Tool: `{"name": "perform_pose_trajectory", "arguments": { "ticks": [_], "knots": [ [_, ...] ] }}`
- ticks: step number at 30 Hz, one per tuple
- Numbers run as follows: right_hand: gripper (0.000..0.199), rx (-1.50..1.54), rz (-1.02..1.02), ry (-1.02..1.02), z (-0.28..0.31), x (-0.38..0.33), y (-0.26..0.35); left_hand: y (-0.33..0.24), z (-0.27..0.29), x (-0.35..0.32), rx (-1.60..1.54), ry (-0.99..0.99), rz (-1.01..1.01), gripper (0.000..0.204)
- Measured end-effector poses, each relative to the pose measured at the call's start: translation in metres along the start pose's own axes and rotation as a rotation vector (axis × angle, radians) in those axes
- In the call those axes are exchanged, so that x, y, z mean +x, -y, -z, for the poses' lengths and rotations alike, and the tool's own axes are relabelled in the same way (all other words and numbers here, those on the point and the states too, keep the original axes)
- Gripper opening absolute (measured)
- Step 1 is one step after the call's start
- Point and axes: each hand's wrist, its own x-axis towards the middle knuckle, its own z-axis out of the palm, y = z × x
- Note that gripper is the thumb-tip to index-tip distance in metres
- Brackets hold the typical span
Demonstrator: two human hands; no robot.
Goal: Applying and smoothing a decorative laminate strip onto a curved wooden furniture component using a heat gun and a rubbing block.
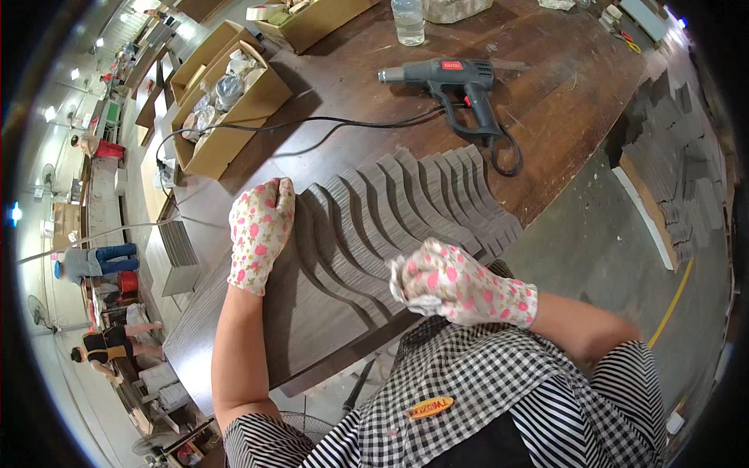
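Note:
Several wavy-edged grey wood-grain boards [374, 210] lie overlapped in a row across the table in front of me. My left hand [260, 234], in a white glove with a pink flower print, is closed at the far end of the leftmost board. Its fingertips are partly hidden. A crumpled white cloth [413, 290] is bunched in my right hand [472, 288], which wears a matching glove. That hand is over the near edge of the boards, right of the middle.
Beyond the boards lies a dark heat gun [460, 86], its black cord [328, 119] running left across the brown table [546, 125]. A cardboard box [234, 129] of wrapped items and a clear bottle [408, 22] stand farther back. More grey boards [671, 171] are stacked at right.

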Motion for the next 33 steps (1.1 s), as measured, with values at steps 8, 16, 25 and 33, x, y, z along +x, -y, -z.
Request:
{"name": "perform_pose_trajectory", "arguments": {
  "ticks": [8,16,25,33],
  "knots": [
    [0.026,-0.029,-0.076,-0.099,-0.011,-0.016,0.005,0.002,0.002,-0.003,0.028,0.049,0.027,0.036],
    [0.026,-0.137,-0.028,-0.259,-0.02,0.005,0.003,0.008,-0.005,-0.002,0.008,-0.044,-0.013,0.035],
    [0.033,0.092,0.014,-0.523,0.002,-0.008,0.025,0.003,0.001,0.001,-0.021,0.03,0.009,0.034],
    [0.036,-0.349,-0.027,0.057,-0.028,-0.03,0.029,0.006,0.001,-0.004,-0.012,0.011,0.017,0.035]
  ]
}}
